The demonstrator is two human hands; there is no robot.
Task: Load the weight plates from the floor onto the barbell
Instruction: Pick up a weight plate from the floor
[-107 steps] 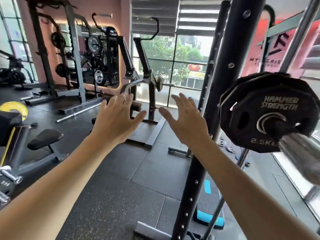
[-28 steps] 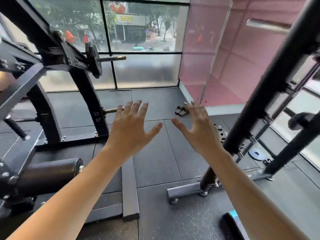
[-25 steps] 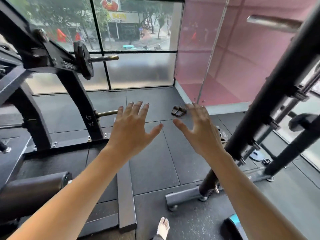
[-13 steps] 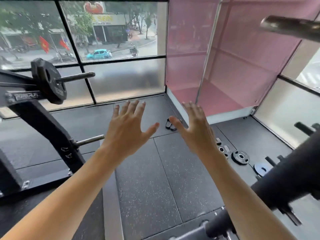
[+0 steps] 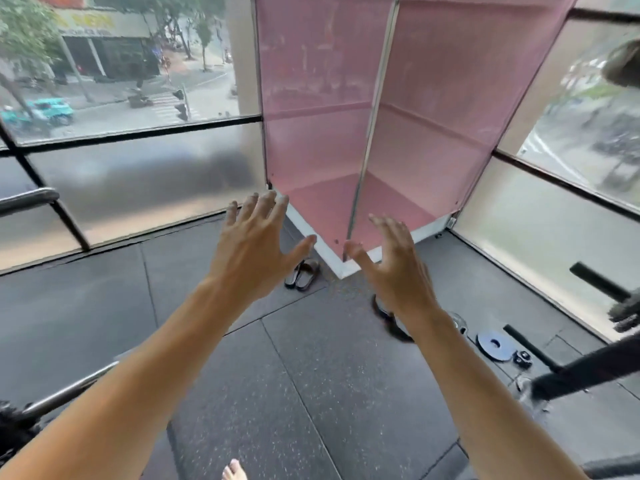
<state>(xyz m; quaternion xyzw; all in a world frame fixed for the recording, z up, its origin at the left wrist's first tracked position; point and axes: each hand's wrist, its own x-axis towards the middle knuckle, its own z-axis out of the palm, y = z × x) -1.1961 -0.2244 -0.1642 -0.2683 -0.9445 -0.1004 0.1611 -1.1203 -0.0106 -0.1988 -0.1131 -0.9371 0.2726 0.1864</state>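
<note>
Hands first, from the left: my left hand [image 5: 254,247] is out in front with fingers spread, holding nothing; my right hand [image 5: 393,271] matches it at about three o'clock, fingers fanned and slightly bent, also holding nothing. A pair of sandals [image 5: 303,273] lies on the floor [image 5: 311,393] between them, by the foot of the pink partition [image 5: 363,133].

I judge this to be the approach step: walking to the plates, nothing picked up yet. The weight plates are on the floor at roughly four o'clock from my right hand. One dark plate [image 5: 389,322] is partly hidden behind my right wrist; a bluish plate [image 5: 494,345] lies flat further right, with a small collar-like piece [image 5: 522,358] just beside it. A blurred dark bar [image 5: 588,372], probably part of the rack, crosses the right edge.

Next I would need to swing right, crouch, and get both hands around a plate's rim.
</note>
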